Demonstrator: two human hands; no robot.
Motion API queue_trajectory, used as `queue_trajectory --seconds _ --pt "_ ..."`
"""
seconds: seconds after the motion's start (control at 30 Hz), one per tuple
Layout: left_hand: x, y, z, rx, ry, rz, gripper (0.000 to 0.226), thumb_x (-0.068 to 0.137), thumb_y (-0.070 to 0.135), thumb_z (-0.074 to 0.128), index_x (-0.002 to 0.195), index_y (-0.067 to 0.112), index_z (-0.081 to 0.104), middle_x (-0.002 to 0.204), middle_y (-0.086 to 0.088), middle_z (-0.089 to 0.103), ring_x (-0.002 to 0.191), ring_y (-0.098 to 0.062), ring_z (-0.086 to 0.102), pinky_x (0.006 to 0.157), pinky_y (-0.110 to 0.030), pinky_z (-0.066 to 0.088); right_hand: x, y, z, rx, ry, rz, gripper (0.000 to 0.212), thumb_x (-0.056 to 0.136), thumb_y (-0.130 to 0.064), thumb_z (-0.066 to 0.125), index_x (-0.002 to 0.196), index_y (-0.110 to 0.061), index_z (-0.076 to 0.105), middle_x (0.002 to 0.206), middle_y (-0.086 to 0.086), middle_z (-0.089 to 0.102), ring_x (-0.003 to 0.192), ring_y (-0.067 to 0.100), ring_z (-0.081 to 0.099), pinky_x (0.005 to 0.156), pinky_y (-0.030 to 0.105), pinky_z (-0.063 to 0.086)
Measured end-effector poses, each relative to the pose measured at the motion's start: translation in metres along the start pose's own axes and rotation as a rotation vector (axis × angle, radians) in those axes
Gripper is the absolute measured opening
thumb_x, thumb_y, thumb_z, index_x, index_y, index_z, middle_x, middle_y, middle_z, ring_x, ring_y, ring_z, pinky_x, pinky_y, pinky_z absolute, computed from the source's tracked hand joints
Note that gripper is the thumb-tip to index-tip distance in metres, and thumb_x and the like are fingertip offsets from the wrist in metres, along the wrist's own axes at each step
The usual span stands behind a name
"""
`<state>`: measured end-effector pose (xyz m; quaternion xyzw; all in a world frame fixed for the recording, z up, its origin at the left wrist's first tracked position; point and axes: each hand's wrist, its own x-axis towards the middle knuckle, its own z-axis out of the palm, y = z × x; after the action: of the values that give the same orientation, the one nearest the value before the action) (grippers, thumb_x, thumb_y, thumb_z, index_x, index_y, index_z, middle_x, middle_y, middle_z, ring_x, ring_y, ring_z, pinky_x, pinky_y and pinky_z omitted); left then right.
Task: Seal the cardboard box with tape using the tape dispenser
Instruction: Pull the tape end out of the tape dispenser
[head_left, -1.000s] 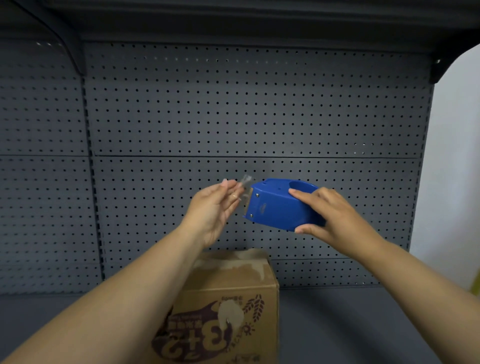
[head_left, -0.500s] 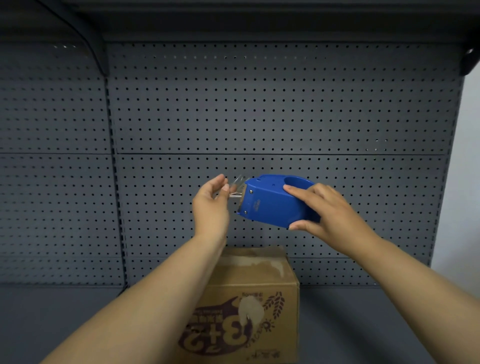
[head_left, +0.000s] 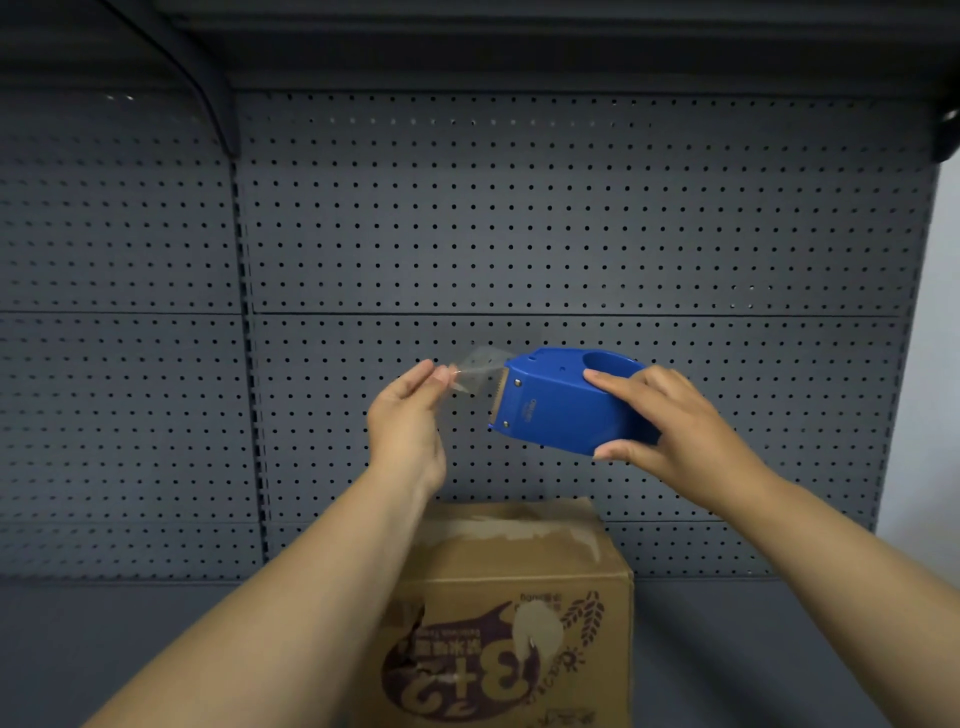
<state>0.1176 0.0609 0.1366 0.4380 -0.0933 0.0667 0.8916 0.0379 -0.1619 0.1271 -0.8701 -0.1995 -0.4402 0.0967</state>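
A person's right hand (head_left: 670, 421) clasps the dispenser (head_left: 561, 400) while the left hand (head_left: 410, 410) pinches the tape (head_left: 475, 371) end; the box (head_left: 514, 613) waits below both grips. Pulling straight, taut, should prevent wrinkles.

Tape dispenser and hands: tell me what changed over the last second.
The left hand closed its fingertips on the clear tape end and drew it leftward, out of the blue tape dispenser, leaving a short strip stretched between them. The right hand kept its grip on the dispenser. The cardboard box stayed below, untaped.
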Motion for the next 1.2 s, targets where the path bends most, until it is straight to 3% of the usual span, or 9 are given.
queue_trajectory --seconds 0.1,0.2,0.37,0.5,0.63,0.7,0.8,0.93,1.2 --pt "0.004 0.008 0.001 -0.124 -0.008 -0.115 0.009 0.083 0.007 0.066 0.09 0.012 0.062 0.085 0.001 0.071 0.066 -0.001 0.068 0.109 -0.023 0.027 0.003 -0.003 -0.002 -0.011 -0.012 0.003 0.068 0.069 -0.047 0.06 0.133 -0.037 0.039 0.094 -0.005 0.045 0.091 0.008 0.035 0.084 0.013 0.025" --pt "0.012 0.012 0.001 -0.12 -0.036 -0.176 0.007 0.082 0.007 0.067 0.08 0.011 0.061 0.058 0.006 0.071 0.054 0.002 0.066 0.111 -0.023 0.03 0.007 -0.005 -0.004 -0.041 -0.044 -0.016 0.066 0.07 -0.046 0.061 0.13 -0.042 0.034 0.095 -0.006 0.044 0.093 0.012 0.038 0.087 0.016 0.025" --pt "0.02 0.02 -0.011 0.018 -0.152 -0.311 0.01 0.083 0.011 0.064 0.074 0.01 0.063 0.054 0.003 0.07 0.08 -0.007 0.064 0.115 -0.028 0.024 0.014 -0.007 -0.006 -0.085 -0.046 -0.044 0.066 0.071 -0.044 0.061 0.131 -0.039 0.035 0.095 -0.006 0.044 0.092 0.013 0.04 0.086 0.025 0.029" --pt "0.02 0.028 -0.018 0.08 -0.177 -0.319 0.005 0.084 0.005 0.062 0.08 0.003 0.064 0.059 -0.002 0.072 0.082 -0.011 0.065 0.111 -0.027 0.034 0.018 -0.008 -0.005 -0.116 -0.046 -0.043 0.069 0.071 -0.038 0.069 0.13 -0.039 0.033 0.093 -0.006 0.043 0.09 0.015 0.04 0.086 0.028 0.03" --pt "0.012 0.031 -0.018 0.429 -0.13 -0.054 0.012 0.088 0.015 0.061 0.099 0.012 0.065 0.097 -0.001 0.072 0.105 -0.015 0.063 0.113 -0.041 0.023 0.02 -0.01 0.0 -0.164 -0.043 -0.034 0.071 0.071 -0.034 0.073 0.132 -0.034 0.037 0.093 0.0 0.049 0.09 0.019 0.044 0.085 0.032 0.033" --pt "0.009 0.03 -0.021 0.728 -0.157 0.2 0.033 0.092 0.018 0.056 0.125 0.013 0.057 0.127 -0.002 0.061 0.12 -0.015 0.054 0.106 -0.031 0.031 0.021 -0.013 0.001 -0.165 -0.043 -0.03 0.07 0.071 -0.032 0.075 0.133 -0.031 0.041 0.093 0.002 0.05 0.09 0.019 0.044 0.085 0.032 0.033" --pt "0.008 0.027 -0.03 1.054 -0.261 0.517 0.05 0.096 0.011 0.046 0.144 0.019 0.035 0.148 0.0 0.039 0.132 -0.012 0.043 0.107 -0.023 0.031 0.024 -0.019 0.001 -0.152 -0.042 -0.021 0.069 0.072 -0.032 0.073 0.134 -0.029 0.044 0.094 0.002 0.05 0.091 0.019 0.043 0.086 0.03 0.031" --pt "0.007 0.021 -0.039 1.343 -0.272 0.692 0.066 0.092 -0.004 0.036 0.15 0.019 0.013 0.159 0.003 0.009 0.143 -0.021 0.023 0.111 -0.025 0.022 0.026 -0.025 0.0 -0.125 -0.016 -0.005 0.068 0.072 -0.032 0.073 0.133 -0.028 0.044 0.095 -0.003 0.046 0.091 0.017 0.041 0.088 0.029 0.029" --pt "0.006 0.02 -0.047 1.799 -0.182 0.876 0.084 0.082 -0.017 0.042 0.147 0.0 -0.01 0.157 -0.016 -0.018 0.133 -0.023 0.032 0.112 -0.03 0.022 0.026 -0.028 0.001 -0.129 -0.006 -0.026 0.068 0.071 -0.033 0.073 0.132 -0.026 0.046 0.094 -0.005 0.045 0.09 0.021 0.045 0.087 0.03 0.031"
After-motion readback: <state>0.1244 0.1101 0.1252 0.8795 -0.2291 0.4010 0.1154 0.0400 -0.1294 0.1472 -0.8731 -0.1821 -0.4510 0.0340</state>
